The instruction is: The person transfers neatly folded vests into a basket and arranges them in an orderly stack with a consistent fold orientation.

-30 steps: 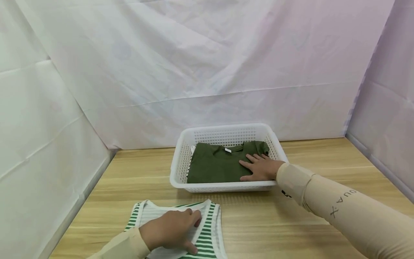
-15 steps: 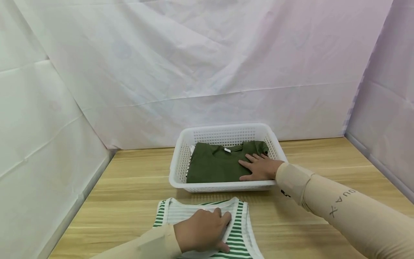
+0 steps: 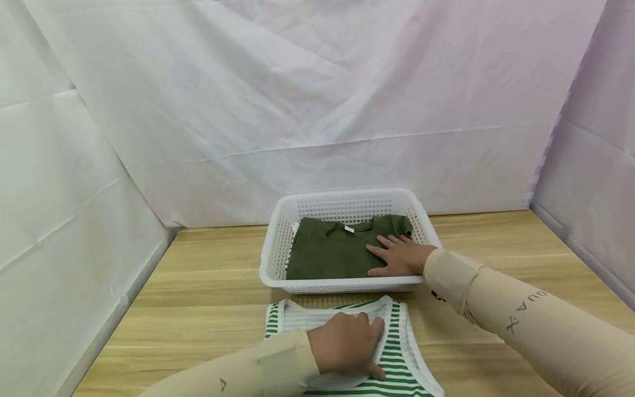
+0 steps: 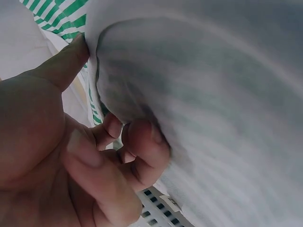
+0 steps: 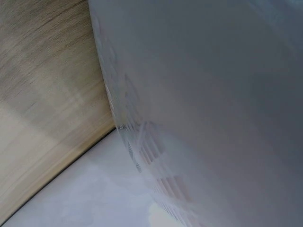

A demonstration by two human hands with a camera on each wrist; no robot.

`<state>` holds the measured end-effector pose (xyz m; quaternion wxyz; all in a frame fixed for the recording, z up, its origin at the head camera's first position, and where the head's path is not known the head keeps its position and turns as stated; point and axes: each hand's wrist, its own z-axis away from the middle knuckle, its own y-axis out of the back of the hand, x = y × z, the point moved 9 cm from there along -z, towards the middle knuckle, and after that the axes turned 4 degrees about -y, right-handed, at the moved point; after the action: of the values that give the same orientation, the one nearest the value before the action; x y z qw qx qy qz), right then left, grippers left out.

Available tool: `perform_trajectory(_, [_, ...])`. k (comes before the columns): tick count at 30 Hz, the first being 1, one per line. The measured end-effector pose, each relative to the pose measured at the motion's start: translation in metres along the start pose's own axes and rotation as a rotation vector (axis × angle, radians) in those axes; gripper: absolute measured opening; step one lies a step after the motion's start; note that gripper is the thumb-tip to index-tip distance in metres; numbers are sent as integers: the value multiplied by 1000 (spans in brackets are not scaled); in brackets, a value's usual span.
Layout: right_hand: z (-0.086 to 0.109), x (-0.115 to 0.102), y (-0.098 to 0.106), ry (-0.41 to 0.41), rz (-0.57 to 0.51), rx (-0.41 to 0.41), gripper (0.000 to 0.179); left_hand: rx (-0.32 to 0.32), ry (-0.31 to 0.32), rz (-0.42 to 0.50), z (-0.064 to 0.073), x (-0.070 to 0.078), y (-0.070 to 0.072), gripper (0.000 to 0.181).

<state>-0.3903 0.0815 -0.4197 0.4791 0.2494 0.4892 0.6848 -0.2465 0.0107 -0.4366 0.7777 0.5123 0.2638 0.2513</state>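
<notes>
One bench (image 3: 213,286) carries the white basket (image 3: 347,284) toward its far edge, the striped top (image 3: 394,358) by its near edge, just short of the basket, and the folded green shirt (image 3: 327,256) inside the basket. Right grip (image 3: 397,257) lies spread on the shirt's right end; left grip (image 3: 344,343) has fingers bent, thumb apart, touching the top inside its neckline, no pinch visible. I'd press lightly on the shirt so its fold holds, and flatten the left fingers so the neckline doesn't bunch.
</notes>
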Motion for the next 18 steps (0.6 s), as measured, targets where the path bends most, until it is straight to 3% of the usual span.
perform_trajectory(12, [0, -2, 0, 22, 0, -1, 78, -31, -11, 35, -16, 5, 7, 67])
perform_trajectory(16, [-2, 0, -1, 9, 3, -7, 78, -58, -58, 136, -13, -1, 4, 61])
perform_trajectory(18, [-2, 0, -1, 9, -1, -10, 78, -36, -84, 209, -6, -6, 4, 59])
